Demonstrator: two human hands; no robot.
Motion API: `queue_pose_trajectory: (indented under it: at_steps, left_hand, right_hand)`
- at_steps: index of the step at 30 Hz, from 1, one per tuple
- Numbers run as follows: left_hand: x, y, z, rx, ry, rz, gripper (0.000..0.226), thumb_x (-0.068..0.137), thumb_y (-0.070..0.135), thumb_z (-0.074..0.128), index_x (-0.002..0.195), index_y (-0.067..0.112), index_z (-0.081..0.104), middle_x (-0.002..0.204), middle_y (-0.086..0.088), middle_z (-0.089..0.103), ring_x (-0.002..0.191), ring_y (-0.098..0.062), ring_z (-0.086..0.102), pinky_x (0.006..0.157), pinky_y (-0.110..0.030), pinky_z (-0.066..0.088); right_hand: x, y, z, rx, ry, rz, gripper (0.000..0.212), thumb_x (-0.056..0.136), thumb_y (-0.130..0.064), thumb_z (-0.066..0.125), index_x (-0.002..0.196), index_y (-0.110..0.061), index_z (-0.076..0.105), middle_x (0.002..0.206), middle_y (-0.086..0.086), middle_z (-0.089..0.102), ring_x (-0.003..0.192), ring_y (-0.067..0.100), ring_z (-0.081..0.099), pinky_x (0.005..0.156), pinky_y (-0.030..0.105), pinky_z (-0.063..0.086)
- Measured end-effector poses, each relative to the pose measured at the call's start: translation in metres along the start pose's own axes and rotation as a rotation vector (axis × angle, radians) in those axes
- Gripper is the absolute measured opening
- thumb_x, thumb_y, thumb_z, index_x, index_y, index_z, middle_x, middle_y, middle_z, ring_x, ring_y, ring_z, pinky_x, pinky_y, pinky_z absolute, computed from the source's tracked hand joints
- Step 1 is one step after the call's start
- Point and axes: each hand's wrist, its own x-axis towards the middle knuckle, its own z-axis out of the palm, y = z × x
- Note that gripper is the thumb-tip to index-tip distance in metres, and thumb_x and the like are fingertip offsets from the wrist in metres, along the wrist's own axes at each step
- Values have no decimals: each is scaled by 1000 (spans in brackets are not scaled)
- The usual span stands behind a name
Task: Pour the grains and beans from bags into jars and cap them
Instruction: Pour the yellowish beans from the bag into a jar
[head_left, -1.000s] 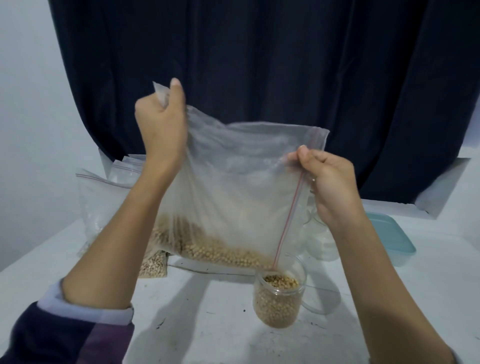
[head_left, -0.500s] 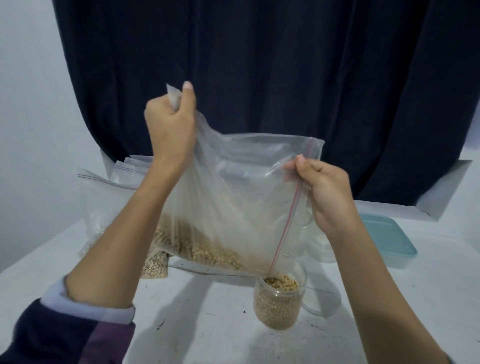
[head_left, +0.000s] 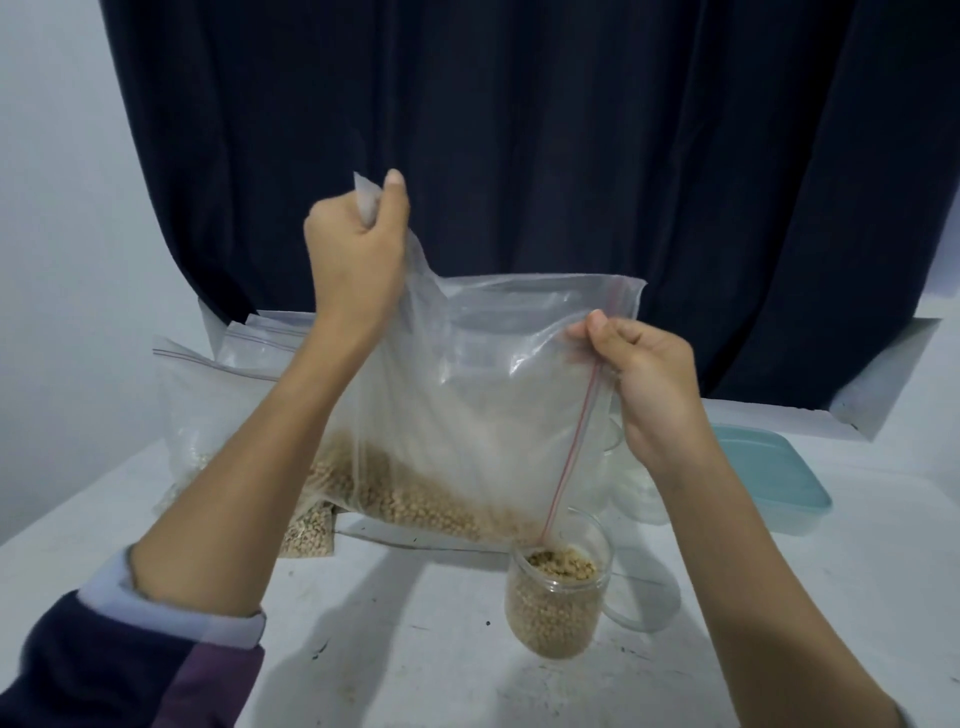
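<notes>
A clear zip bag with tan beans along its lower edge hangs tilted above the table. My left hand grips its raised bottom corner. My right hand pinches the bag's mouth by the red zip line. The lowest corner of the mouth dips into an open clear jar that is nearly full of tan beans. The jar stands on the white table, below and between my hands.
More zip bags with grain stand at the back left, one small heap of beans under the held bag. Clear empty jars sit behind my right wrist. A teal-lidded box lies at the right. A dark curtain hangs behind.
My left hand has moved right with the bag's corner, tilting the bag more steeply. The beans have slid toward the jar, and the jar's fill has risen slightly.
</notes>
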Motion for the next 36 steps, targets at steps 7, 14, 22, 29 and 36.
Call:
queue_pose_trajectory:
  at_steps: [7, 14, 22, 29, 36]
  left_hand:
    - [6, -1, -6, -18, 40, -13, 54, 94, 18, 50, 51, 21, 18, 38, 12, 20, 40, -5, 17, 46, -23, 15]
    - [5, -4, -9, -24, 60, -42, 55, 95, 17, 50, 49, 20, 19, 37, 13, 21, 39, -5, 18, 45, -21, 16]
    - [6, -6, -11, -33, 64, -45, 55, 96, 17, 49, 49, 22, 19, 37, 14, 22, 39, -4, 18, 45, -20, 16]
    - [2, -2, -7, -39, 36, -47, 55, 96, 17, 49, 50, 21, 19, 37, 14, 22, 39, -4, 20, 45, -22, 17]
    - [6, -2, -9, -43, 59, -61, 55, 96, 18, 49, 49, 21, 19, 37, 14, 21, 39, -4, 18, 44, -20, 16]
  right_hand:
    - [3, -1, -2, 18, 30, -7, 21, 94, -14, 58, 78, -9, 71, 73, -5, 72, 68, 6, 64, 82, 25, 53]
    - [4, -5, -1, 4, 17, 0, 20, 94, -15, 57, 82, -7, 72, 76, -4, 72, 69, 6, 64, 83, 27, 53]
    - [4, -7, 2, -24, 5, 3, 20, 94, -16, 57, 82, -7, 71, 73, -6, 72, 64, 3, 63, 77, 22, 52]
    - [3, -6, 6, 25, 52, -3, 20, 94, -14, 58, 79, -7, 70, 75, -2, 71, 64, 4, 65, 83, 26, 53]
    - [1, -7, 4, 14, 21, -6, 19, 93, -14, 58, 84, -3, 71, 79, 2, 72, 65, 5, 65, 78, 22, 54]
